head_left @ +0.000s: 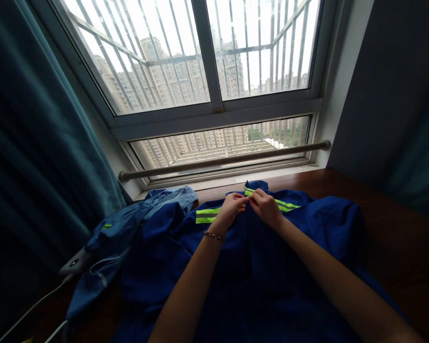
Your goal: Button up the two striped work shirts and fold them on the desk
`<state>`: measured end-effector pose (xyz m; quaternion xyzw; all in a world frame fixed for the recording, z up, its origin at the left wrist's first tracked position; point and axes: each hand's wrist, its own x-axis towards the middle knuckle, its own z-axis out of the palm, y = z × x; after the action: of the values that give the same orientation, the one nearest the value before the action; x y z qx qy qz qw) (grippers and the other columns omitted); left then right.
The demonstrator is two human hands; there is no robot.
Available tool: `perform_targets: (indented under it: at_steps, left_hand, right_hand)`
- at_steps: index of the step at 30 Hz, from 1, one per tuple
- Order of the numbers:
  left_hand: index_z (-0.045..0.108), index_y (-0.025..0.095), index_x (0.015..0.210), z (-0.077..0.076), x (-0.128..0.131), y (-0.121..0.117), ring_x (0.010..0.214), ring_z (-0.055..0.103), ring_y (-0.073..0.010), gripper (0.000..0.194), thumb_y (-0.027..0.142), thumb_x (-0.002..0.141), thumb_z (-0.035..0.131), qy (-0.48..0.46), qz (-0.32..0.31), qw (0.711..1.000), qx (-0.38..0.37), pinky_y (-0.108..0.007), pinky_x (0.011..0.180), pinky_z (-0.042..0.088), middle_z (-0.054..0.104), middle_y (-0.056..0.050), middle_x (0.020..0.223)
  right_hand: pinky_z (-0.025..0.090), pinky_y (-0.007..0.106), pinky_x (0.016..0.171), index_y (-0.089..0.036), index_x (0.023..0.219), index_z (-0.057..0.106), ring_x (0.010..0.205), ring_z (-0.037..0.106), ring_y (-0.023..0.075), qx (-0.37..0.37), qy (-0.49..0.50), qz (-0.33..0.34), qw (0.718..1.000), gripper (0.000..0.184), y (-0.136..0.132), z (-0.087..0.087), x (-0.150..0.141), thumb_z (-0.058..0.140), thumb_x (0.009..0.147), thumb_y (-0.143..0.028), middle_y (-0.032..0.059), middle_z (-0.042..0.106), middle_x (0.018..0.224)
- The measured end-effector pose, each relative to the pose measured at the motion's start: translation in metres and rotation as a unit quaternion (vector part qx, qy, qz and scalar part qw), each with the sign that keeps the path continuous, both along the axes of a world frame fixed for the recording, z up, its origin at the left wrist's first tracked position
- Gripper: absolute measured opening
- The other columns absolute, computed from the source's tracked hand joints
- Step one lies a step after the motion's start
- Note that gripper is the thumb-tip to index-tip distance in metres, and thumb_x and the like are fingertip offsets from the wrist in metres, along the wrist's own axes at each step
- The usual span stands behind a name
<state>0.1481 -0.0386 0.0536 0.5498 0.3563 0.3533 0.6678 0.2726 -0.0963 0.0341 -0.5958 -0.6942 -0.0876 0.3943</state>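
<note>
Left hand (232,208): fingers curled, thumb and fingertips together, pinching the front of a blue work jacket (157,257). Right hand (265,206): likewise closed on the jacket, fingertips meeting the left's. Jacket lies beneath both, spreading from 3 through 6 to 9 o'clock on the wooden table (343,183). Reflective strip (206,216) noted at the left hand's 9 o'clock.

A teal fabric curtain (46,124) hangs beside the grey-framed glass window (207,52); a long, round, brownish-grey rail (218,162) crosses before its lower pane (207,140).
</note>
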Motion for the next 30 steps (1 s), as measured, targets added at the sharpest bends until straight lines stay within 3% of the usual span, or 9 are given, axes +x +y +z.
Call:
perform_targets:
  at_steps: [2, 5, 8, 14, 20, 25, 27, 30]
  left_hand:
    - [0.055, 0.012, 0.069, -0.001, 0.001, -0.003, 0.049, 0.048, -0.0055, 0.028, 0.026, 0.055, 0.074, 0.015, 0.004, 1.000, 0.012, -0.018, 0.047, 0.036, 0.050, 0.003, 0.056]
    - [0.057, 0.011, 0.067, -0.003, 0.003, -0.004, 0.048, 0.047, -0.0055, 0.024, 0.023, 0.055, 0.074, -0.024, -0.001, 1.000, 0.001, -0.018, 0.047, 0.035, 0.052, 0.001, 0.056]
    - [0.059, 0.010, 0.068, -0.004, 0.003, -0.002, 0.050, 0.049, -0.0066, 0.021, 0.016, 0.054, 0.073, -0.052, -0.017, 0.998, -0.035, -0.019, 0.050, 0.037, 0.055, -0.001, 0.059]
    - [0.061, 0.011, 0.072, -0.003, 0.002, -0.001, 0.049, 0.049, -0.0059, 0.021, 0.011, 0.054, 0.070, -0.030, 0.000, 0.999, -0.031, -0.019, 0.048, 0.033, 0.056, 0.000, 0.062]
    - [0.061, 0.012, 0.074, -0.002, -0.001, -0.001, 0.053, 0.051, -0.0069, 0.024, 0.015, 0.053, 0.072, -0.009, -0.016, 1.000, -0.012, -0.020, 0.052, 0.035, 0.057, 0.000, 0.066]
    - [0.060, 0.012, 0.073, 0.001, -0.003, 0.000, 0.056, 0.052, -0.0067, 0.024, 0.012, 0.053, 0.073, -0.047, -0.076, 0.995, -0.054, -0.020, 0.056, 0.039, 0.056, 0.001, 0.066]
    - [0.060, 0.011, 0.071, 0.002, -0.004, 0.001, 0.056, 0.053, -0.0072, 0.022, 0.014, 0.054, 0.074, -0.059, -0.114, 0.989, -0.071, -0.020, 0.056, 0.040, 0.056, 0.000, 0.065]
    - [0.061, 0.011, 0.071, 0.002, -0.005, 0.001, 0.056, 0.054, -0.0083, 0.022, 0.016, 0.054, 0.075, -0.061, -0.116, 0.988, -0.086, -0.021, 0.058, 0.042, 0.057, -0.001, 0.064]
  right_hand:
    - [0.042, 0.026, 0.071, -0.017, 0.076, 0.060, 0.076, 0.055, 0.0168, 0.016, 0.060, -0.008, 0.998, 0.016, 0.002, 0.000, 0.001, 0.045, 0.081, -0.020, 0.0069, 0.057, 0.080]
    - [0.044, 0.026, 0.069, -0.018, 0.070, 0.060, 0.074, 0.056, 0.0161, 0.021, 0.154, 0.036, 0.987, 0.013, 0.005, 0.003, 0.006, 0.051, 0.078, -0.023, 0.0054, 0.059, 0.078]
    - [0.046, 0.025, 0.064, -0.018, 0.072, 0.062, 0.070, 0.059, 0.0156, -0.044, 0.268, 0.095, 0.958, 0.014, 0.009, 0.007, 0.017, 0.059, 0.073, -0.032, 0.0035, 0.063, 0.075]
    - [0.049, 0.025, 0.062, -0.014, 0.078, 0.062, 0.064, 0.060, 0.0132, -0.179, 0.447, 0.184, 0.857, 0.031, 0.013, 0.013, 0.027, 0.074, 0.054, -0.030, 0.0000, 0.063, 0.067]
    - [0.049, 0.019, 0.052, -0.012, 0.072, 0.062, 0.057, 0.059, 0.0100, -0.231, 0.560, 0.163, 0.778, 0.027, 0.006, 0.019, 0.025, 0.077, 0.050, -0.017, -0.0010, 0.062, 0.062]
    - [0.051, 0.018, 0.057, -0.011, 0.066, 0.062, 0.058, 0.061, 0.0097, -0.249, 0.677, 0.156, 0.675, 0.019, 0.007, 0.018, 0.024, 0.071, 0.051, -0.003, 0.0013, 0.063, 0.060]
    - [0.052, 0.019, 0.059, -0.011, 0.065, 0.063, 0.058, 0.061, 0.0103, -0.234, 0.683, 0.155, 0.674, 0.019, 0.007, 0.018, 0.023, 0.071, 0.050, -0.004, 0.0015, 0.064, 0.059]
    - [0.051, 0.024, 0.059, -0.012, 0.064, 0.064, 0.056, 0.061, 0.0130, -0.188, 0.624, 0.143, 0.745, 0.018, 0.006, 0.020, 0.021, 0.073, 0.049, -0.012, 0.0015, 0.064, 0.057]
